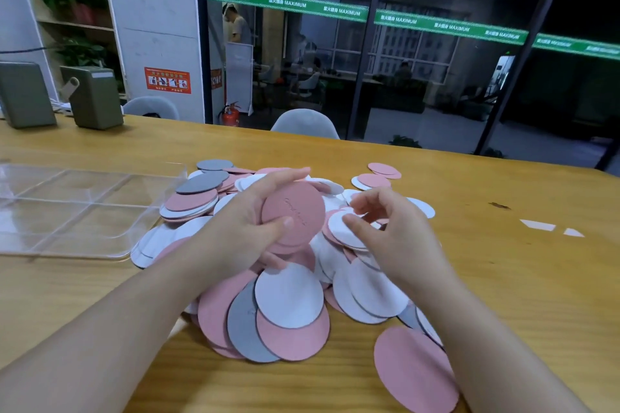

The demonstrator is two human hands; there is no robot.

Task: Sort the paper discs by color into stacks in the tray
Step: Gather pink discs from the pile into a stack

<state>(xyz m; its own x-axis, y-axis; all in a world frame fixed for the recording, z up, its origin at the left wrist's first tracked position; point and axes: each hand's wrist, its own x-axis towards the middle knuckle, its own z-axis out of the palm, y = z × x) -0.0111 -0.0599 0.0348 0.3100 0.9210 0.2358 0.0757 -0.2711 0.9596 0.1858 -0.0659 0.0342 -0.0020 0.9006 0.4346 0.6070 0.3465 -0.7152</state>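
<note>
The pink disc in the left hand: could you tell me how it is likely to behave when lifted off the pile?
The pink disc looks thin yet stays flat in the left hand, so it is probably fairly stiff and light. Its matte face suggests it is not very slippery. Lying flat in the overlapped pile, a disc likely needs sliding or an edge pinch.
</note>
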